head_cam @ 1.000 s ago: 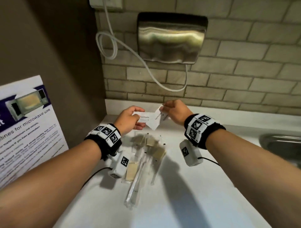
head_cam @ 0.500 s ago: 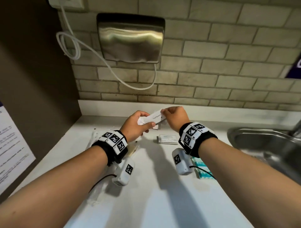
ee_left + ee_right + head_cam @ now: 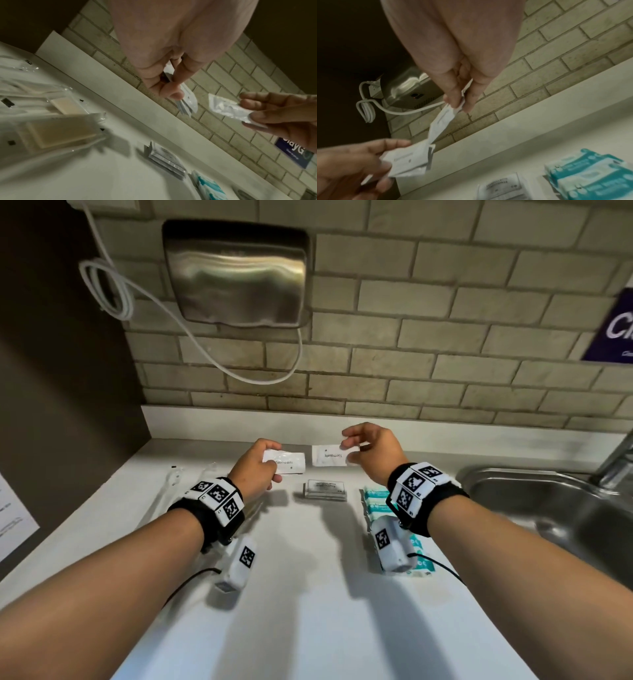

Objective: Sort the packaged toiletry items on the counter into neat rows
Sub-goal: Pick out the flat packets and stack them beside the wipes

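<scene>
Partly sorted: beside the sink (image 3: 548,508) lie teal packs (image 3: 375,501) and grey sachets (image 3: 324,491), while the left hand (image 3: 253,470) grips stacked toothpaste sachets (image 3: 287,467), the right hand (image 3: 373,448) pinches one sachet (image 3: 327,460), and soaps (image 3: 67,129) wait on the desk (image 3: 308,594).

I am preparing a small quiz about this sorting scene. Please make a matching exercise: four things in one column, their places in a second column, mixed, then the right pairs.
1. stack of toothpaste sachets
2. single toothpaste sachet
3. teal packs
4. soap bars

a. on the counter near the sink
b. in the left hand
c. on the counter's left part
d. in the right hand

Pairs: 1-b, 2-d, 3-a, 4-c
</scene>
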